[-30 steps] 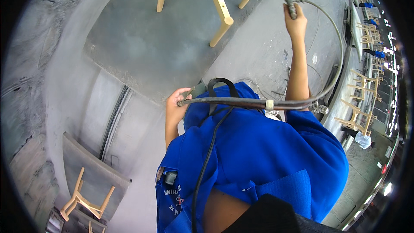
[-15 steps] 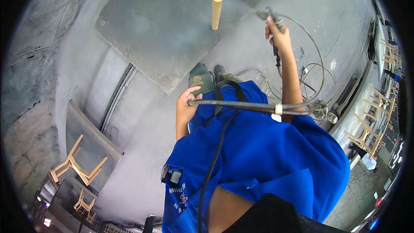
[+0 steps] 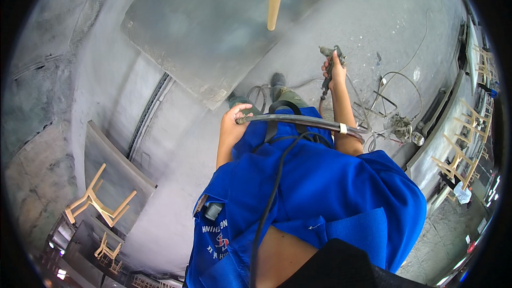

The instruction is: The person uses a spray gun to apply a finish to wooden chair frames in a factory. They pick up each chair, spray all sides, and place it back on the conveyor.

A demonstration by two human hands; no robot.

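Left hand [image 3: 230, 129] curls round a dark hose [image 3: 298, 120] crossing the blue shirt [image 3: 325, 181]; right hand [image 3: 337, 74] grips a spray gun [image 3: 329, 68], held above the floor [image 3: 394, 37], apart from the wooden legs [image 3: 274, 8].

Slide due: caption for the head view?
Right hand grips a spray gun, left hand holds a hose; pale wooden legs ahead.

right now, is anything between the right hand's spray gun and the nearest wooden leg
Nothing visible stands between the spray gun in the right hand and that wooden leg; the hose runs lower in view.
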